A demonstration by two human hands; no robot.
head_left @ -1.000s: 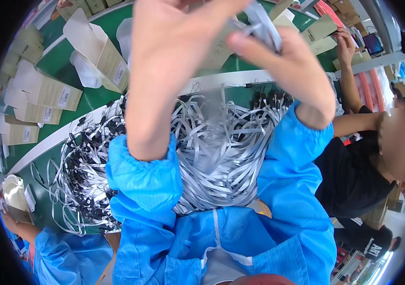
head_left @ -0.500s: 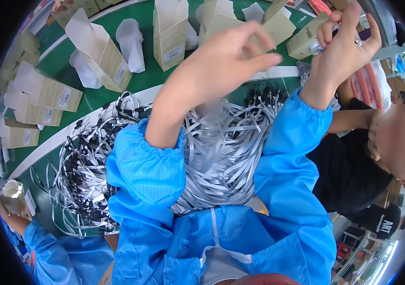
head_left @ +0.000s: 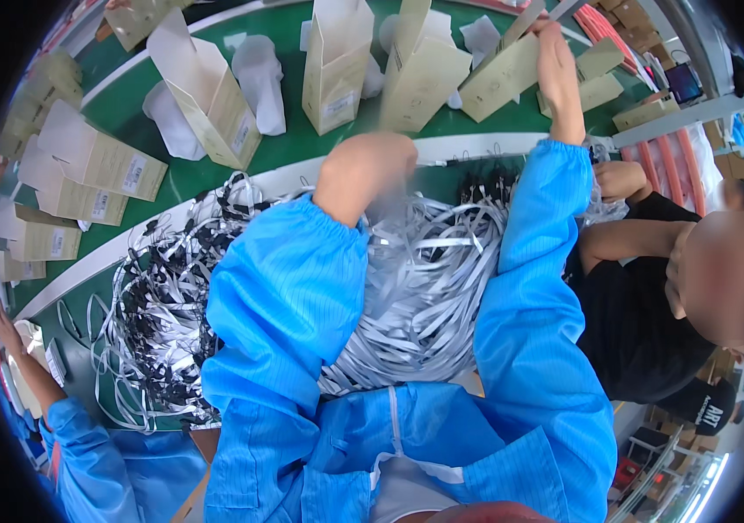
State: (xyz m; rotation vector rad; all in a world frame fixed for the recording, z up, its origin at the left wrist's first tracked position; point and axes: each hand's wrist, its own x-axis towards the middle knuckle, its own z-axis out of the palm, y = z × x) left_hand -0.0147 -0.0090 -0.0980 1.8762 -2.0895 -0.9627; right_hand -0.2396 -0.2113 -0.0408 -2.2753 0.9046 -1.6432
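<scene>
While the right hand (head_left: 557, 65) reaches up to a tan carton (head_left: 501, 78) on the green belt (head_left: 285, 148), fingers laid flat against its open flap, the left hand (head_left: 365, 170) hovers blurred over the heap of grey straps (head_left: 424, 288); whether its grip is closed cannot be told. Several upright cartons stand open, so packing looks barely under way, with most straps unpacked.
</scene>
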